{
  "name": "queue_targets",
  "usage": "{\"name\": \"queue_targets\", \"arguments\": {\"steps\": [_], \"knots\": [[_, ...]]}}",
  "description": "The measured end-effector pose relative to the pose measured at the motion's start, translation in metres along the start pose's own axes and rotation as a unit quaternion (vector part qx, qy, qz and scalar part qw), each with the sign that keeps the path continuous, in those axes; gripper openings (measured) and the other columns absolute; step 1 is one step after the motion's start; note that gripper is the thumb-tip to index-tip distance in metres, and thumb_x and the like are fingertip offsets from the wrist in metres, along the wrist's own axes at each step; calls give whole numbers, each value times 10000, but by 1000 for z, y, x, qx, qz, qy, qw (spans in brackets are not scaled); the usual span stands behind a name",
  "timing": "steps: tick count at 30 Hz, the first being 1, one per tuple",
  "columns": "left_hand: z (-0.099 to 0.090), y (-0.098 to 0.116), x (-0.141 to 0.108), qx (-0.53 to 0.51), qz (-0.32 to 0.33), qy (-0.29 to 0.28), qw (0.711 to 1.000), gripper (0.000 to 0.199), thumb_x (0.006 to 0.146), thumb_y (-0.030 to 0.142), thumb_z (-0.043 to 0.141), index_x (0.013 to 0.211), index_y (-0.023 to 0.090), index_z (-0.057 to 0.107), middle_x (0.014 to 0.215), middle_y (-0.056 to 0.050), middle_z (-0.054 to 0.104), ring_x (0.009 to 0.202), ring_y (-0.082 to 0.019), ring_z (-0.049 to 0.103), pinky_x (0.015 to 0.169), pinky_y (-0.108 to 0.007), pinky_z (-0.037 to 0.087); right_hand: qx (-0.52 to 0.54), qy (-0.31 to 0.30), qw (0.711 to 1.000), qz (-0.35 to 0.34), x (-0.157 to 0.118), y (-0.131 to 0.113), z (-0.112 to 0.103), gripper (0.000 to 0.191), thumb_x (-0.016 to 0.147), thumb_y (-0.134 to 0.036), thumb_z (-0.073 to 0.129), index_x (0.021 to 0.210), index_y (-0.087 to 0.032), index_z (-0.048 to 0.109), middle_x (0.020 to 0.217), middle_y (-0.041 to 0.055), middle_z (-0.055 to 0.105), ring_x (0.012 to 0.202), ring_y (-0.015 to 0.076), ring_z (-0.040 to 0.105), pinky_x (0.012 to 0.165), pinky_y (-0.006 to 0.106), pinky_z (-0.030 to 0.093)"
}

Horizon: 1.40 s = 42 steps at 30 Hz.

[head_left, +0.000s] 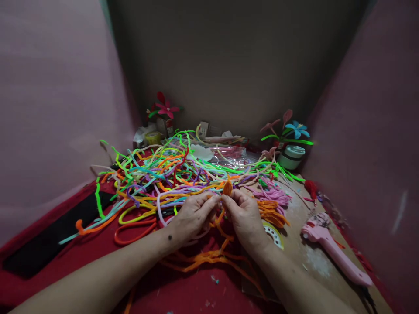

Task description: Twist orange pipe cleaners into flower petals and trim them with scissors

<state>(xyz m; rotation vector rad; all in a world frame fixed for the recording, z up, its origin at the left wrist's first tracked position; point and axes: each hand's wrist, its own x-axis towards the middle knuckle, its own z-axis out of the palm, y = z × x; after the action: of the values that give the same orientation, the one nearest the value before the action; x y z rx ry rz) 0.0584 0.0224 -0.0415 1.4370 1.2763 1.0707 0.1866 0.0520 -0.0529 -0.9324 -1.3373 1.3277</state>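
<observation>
My left hand point(199, 211) and my right hand point(240, 213) meet fingertip to fingertip near the middle of the view. Both are closed in a pinch on an orange pipe cleaner piece point(228, 187), whose looped, petal-like end stands up above the fingers. Orange pipe cleaner strands point(209, 258) trail below and between the hands onto the red cloth point(193, 290). Just right of my right hand lie a bundle of orange pipe cleaners point(271, 213) and a white and yellow spool point(274, 235).
A tangled heap of coloured pipe cleaners point(153, 170) spreads behind the hands. A pink glue gun point(340, 255) lies on a board at right. Pipe cleaner flowers point(297, 129) and a pale jar point(291, 157) stand at back right. Scissors point(135, 229) and a black strip point(55, 233) lie left.
</observation>
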Motion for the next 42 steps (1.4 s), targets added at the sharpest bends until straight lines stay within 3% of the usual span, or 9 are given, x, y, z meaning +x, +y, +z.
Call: {"name": "queue_targets", "arguments": {"steps": [3,9,15,19,23,28,33,38,42], "knots": [[-2,0,-1,18,33,15,999,318,822,388,470,608,157,517,471,50,434,401,-50,374,390,-166,280,5,-15,1000,-5,0,5,0,160,747,-294,574,652,-174,525,593,-34,495,531,92,412,516,215,352],[-4,1,0,-146,-54,-13,988,349,844,382,405,636,141,548,387,56,426,274,-34,275,303,-163,165,23,-59,998,-10,-4,2,3,137,772,-293,545,704,-173,541,635,-23,534,559,100,454,552,219,383],[-10,4,6,-186,-4,71,980,309,844,391,437,691,144,541,459,51,474,338,-33,328,357,-154,262,94,11,995,38,-1,-3,2,153,728,-293,608,698,-165,529,580,-51,475,494,73,377,480,200,330],[-4,6,4,-152,-68,-13,986,234,740,374,597,716,146,549,517,61,480,355,-18,315,348,-150,216,140,29,989,36,0,-4,4,154,712,-303,625,716,-172,544,577,-63,478,474,67,369,459,198,319],[5,11,-2,-141,-95,-25,985,171,631,263,672,658,148,549,465,82,437,345,-19,293,339,-164,173,155,11,987,43,-4,-4,7,154,696,-292,648,691,-166,559,561,-63,484,476,65,386,465,198,327],[5,6,-4,-154,-114,-68,979,164,695,271,617,637,160,512,376,104,352,291,-23,256,323,-171,149,221,-7,969,110,-5,0,8,214,664,-301,686,677,-158,527,511,-56,506,413,44,365,400,175,262],[8,3,-7,-118,-54,-41,991,160,717,272,595,666,150,503,482,80,435,350,-18,316,340,-154,209,279,-4,948,155,-3,3,9,244,623,-286,713,645,-156,507,463,-68,456,365,25,276,359,166,191],[13,1,-10,-91,-49,-26,994,172,743,291,558,685,168,453,493,86,431,336,-20,323,330,-150,237,289,2,943,167,-4,4,10,254,607,-285,722,632,-159,503,448,-69,447,353,29,283,348,163,192],[11,-2,-7,-80,-76,-74,991,184,745,298,552,685,180,425,504,81,466,312,-30,359,311,-152,257,271,-11,953,137,-1,7,6,234,663,-317,694,677,-163,519,468,-64,474,357,34,320,359,164,228]]}}
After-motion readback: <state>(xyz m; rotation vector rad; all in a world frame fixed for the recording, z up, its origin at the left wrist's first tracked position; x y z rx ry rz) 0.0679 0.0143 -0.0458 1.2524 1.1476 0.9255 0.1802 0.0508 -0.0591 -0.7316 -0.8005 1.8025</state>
